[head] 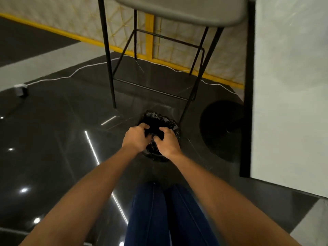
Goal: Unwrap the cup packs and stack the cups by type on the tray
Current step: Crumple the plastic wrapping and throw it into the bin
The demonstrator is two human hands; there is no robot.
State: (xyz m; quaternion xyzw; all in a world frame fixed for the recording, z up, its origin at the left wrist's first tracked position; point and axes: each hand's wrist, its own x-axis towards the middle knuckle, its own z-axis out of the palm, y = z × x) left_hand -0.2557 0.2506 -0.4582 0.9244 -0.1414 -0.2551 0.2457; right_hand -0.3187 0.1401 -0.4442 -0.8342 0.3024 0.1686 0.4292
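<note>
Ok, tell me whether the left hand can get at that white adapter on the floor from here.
Probably not without leaning over. The left hand is at the black-lined bin, while the adapter lies far off to its left. Bare floor lies between, so nothing blocks the way.

The top edge cuts off the seat of the stool (pixel 179 12). The left hand (pixel 137 140) and right hand (pixel 168 142) hide their fingertips in the black bin bag (pixel 158 119); we cannot tell what they hold.
</note>
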